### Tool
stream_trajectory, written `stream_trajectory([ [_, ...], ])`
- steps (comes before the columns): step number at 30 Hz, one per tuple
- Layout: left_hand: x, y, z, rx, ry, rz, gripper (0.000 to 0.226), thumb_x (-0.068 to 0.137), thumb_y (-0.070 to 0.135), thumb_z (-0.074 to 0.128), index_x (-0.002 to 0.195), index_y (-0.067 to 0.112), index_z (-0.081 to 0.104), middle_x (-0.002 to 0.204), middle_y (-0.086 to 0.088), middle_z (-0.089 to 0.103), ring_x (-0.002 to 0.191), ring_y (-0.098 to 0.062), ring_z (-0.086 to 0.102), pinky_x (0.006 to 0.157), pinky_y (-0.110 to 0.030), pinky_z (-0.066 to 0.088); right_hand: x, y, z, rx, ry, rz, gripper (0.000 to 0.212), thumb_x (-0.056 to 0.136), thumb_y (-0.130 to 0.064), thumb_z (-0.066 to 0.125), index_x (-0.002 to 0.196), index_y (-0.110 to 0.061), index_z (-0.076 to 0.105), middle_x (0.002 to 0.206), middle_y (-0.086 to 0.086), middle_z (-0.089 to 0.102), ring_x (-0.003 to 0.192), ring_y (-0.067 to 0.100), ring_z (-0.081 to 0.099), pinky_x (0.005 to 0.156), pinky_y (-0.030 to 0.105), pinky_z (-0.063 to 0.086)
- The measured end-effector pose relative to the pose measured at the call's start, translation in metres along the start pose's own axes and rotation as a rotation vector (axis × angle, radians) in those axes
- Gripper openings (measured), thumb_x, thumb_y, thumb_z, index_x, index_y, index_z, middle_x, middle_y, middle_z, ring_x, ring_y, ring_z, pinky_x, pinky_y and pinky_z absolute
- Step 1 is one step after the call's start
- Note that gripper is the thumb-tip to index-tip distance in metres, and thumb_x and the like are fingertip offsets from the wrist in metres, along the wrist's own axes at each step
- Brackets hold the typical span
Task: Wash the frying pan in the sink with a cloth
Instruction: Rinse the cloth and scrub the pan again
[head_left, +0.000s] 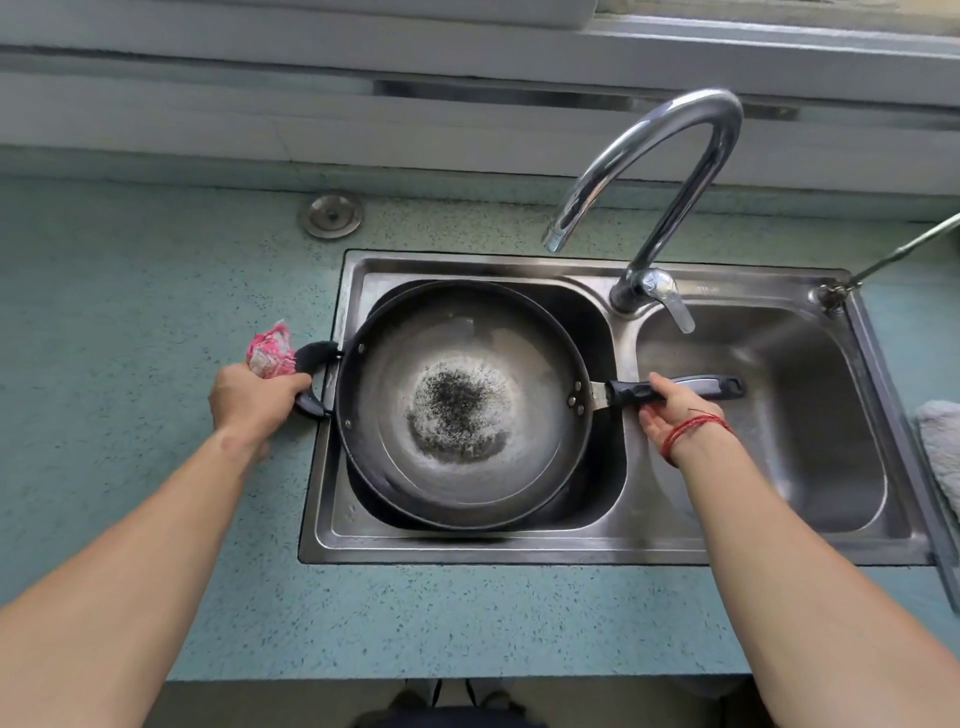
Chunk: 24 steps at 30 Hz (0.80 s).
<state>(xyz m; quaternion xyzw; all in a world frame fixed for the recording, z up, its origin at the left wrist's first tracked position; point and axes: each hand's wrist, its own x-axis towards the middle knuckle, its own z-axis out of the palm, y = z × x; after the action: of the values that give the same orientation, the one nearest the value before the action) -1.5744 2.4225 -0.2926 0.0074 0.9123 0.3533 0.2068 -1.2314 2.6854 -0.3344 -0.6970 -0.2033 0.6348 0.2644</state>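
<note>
1. Frying pan (462, 405), grip, right: the right hand (675, 410) is closed round the long handle (722, 387) near its root, with the handle's free end sticking out past the fingers. Judged purpose: to steady the pan and control its tilt.
2. Grip, left: the left hand (254, 395) is curled round a bunched pink cloth (270, 351) and sits against the black loop handle (317, 349) on the pan's opposite side. Whether the fingers also hook that loop cannot be told. Judged purpose: to brace the pan from both ends while the cloth is kept ready.
3. Location: in the left basin of the double sink (519, 545), mouth up. It nearly fills the basin and its left edge overlaps the sink's flange. Whether the base touches the basin floor is hidden.
4. Orientation: the long axis runs left to right, from loop handle to long handle. The long handle points right, crosses the divider and hangs over the right basin (779, 415).
5. Condition: a dark speckled patch lies at the centre, ringed by a pale film. The cloth is not yet inside the pan, so scrubbing appears still to be done.
6. Surroundings: the faucet (675, 156) spout ends above the pan's far right rim, and no stream is visible. Speckled blue-green counter (156, 312) surrounds the sink, and a grey cloth (940, 441) lies at the right edge.
</note>
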Motion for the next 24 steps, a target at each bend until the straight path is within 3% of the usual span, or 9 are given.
stream_trajectory([
  [3,0.004,-0.001,0.002,-0.076,-0.024,-0.042,0.024,0.071,0.01,0.076,0.059,0.014,0.055,0.048,0.0,0.055,0.059,-0.021,0.05,0.058,-0.028,0.039,0.004,0.002,0.004,-0.017,0.043,-0.021,0.042,0.086,-0.016,0.073,0.123,-0.007,0.058,0.106,0.007,0.067,0.076,0.012,0.065,0.049,0.022,0.051],
  [7,0.012,-0.003,0.003,-0.105,-0.059,-0.059,0.029,0.07,0.007,0.077,0.058,0.015,0.052,0.055,-0.005,0.051,0.056,-0.02,0.046,0.055,-0.028,0.035,0.005,0.003,0.006,-0.031,0.072,-0.059,0.045,0.085,-0.012,0.073,0.124,-0.001,0.056,0.111,0.012,0.066,0.074,0.014,0.065,0.044,0.019,0.053],
  [12,0.017,-0.002,0.001,-0.112,-0.079,-0.034,0.03,0.068,0.008,0.078,0.057,0.015,0.051,0.054,-0.006,0.049,0.052,-0.019,0.043,0.055,-0.031,0.035,0.003,-0.004,0.001,-0.054,0.066,-0.083,0.037,0.085,-0.013,0.072,0.117,0.001,0.059,0.104,0.015,0.068,0.071,0.017,0.067,0.048,0.025,0.056],
  [16,0.016,0.014,-0.004,-0.126,-0.071,0.026,0.025,0.066,0.007,0.077,0.056,0.013,0.055,0.054,-0.006,0.053,0.055,-0.02,0.046,0.057,-0.033,0.038,-0.005,-0.018,0.002,0.015,0.035,-0.094,0.017,0.089,-0.008,0.068,0.098,0.0,0.057,0.095,0.021,0.067,0.073,0.022,0.069,0.048,0.03,0.058],
  [21,0.012,0.038,-0.012,-0.162,-0.08,0.089,0.017,0.063,0.007,0.075,0.057,0.01,0.059,0.049,-0.002,0.058,0.056,-0.019,0.046,0.051,-0.025,0.035,-0.021,-0.046,0.009,0.027,0.025,-0.173,0.016,0.087,-0.004,0.069,0.089,0.003,0.055,0.088,0.022,0.066,0.063,0.023,0.071,0.053,0.032,0.06],
  [24,0.005,0.054,-0.016,-0.2,-0.117,0.129,0.022,0.068,-0.003,0.07,0.056,0.01,0.058,0.038,0.009,0.058,0.049,-0.012,0.05,0.043,-0.02,0.039,-0.029,-0.062,0.013,0.058,0.006,-0.191,0.014,0.088,-0.003,0.067,0.092,0.003,0.055,0.087,0.022,0.065,0.07,0.025,0.07,0.056,0.034,0.061],
])
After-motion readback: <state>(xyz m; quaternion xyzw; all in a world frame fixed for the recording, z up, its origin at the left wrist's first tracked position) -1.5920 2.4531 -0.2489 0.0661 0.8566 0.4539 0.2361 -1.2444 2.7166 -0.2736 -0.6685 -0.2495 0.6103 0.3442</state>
